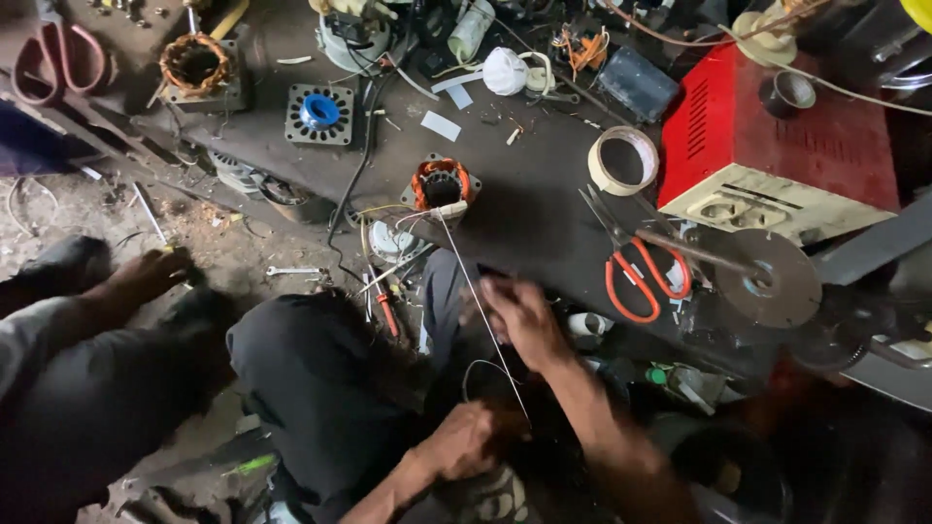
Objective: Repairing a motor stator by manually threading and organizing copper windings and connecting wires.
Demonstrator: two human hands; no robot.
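Scissors (641,277) right of stator (441,184)

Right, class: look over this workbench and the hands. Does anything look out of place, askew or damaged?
The bench is cluttered. A motor stator sits at its near edge with loose wires trailing off it. One thin wire stretches down to the right hand and left hand. Orange-handled scissors lie open.

The scissors (641,281) by the bench edge have orange handles; the metal box (777,146) is red above, cream below; the tape roll (623,160) is off-white; the motor stator (442,184) carries orange windings; the round cap (319,112) is blue.
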